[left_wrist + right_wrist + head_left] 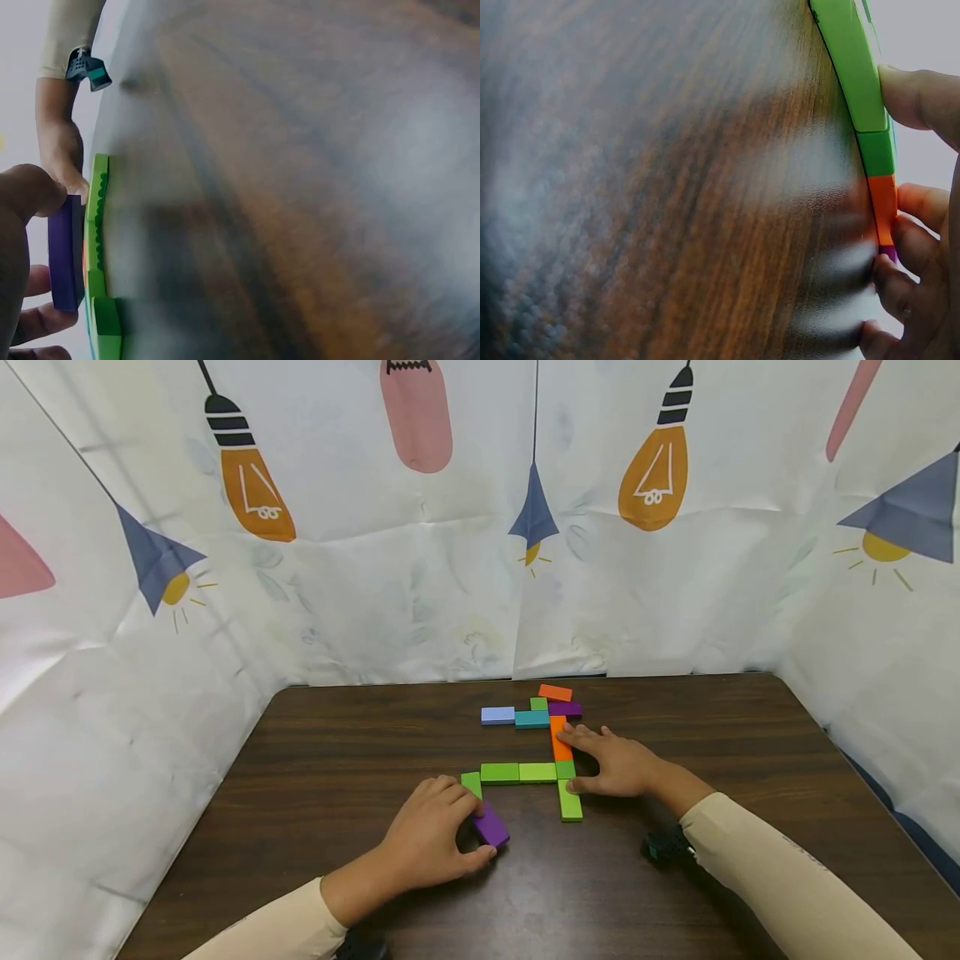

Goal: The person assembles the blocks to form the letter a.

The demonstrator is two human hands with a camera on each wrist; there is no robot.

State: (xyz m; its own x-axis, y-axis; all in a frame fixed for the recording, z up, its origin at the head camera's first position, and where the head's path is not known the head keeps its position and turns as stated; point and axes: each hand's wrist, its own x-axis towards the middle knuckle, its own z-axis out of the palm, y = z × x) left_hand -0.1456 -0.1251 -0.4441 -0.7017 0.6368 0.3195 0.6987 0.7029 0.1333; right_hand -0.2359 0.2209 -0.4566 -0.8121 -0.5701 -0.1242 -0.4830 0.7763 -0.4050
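My left hand (429,837) pinches a flat purple block (491,827) between thumb and fingers. It lies tilted at the near end of a green block (471,782); in the left wrist view the purple block (64,255) appears raised off the table. My right hand (626,766) rests spread at the right side of the row. Its thumb touches a lime block (570,802), and its fingers reach an upright-running orange block (559,739). In the right wrist view the thumb (911,94) presses the lime block's edge (855,75).
Two light green blocks (517,773) join the left green block to a small green one (566,769). Farther back lie a lavender block (498,716), a teal block (532,719), a purple block (565,708) and an orange block (556,692). A printed curtain (375,602) hangs behind the brown table (337,743).
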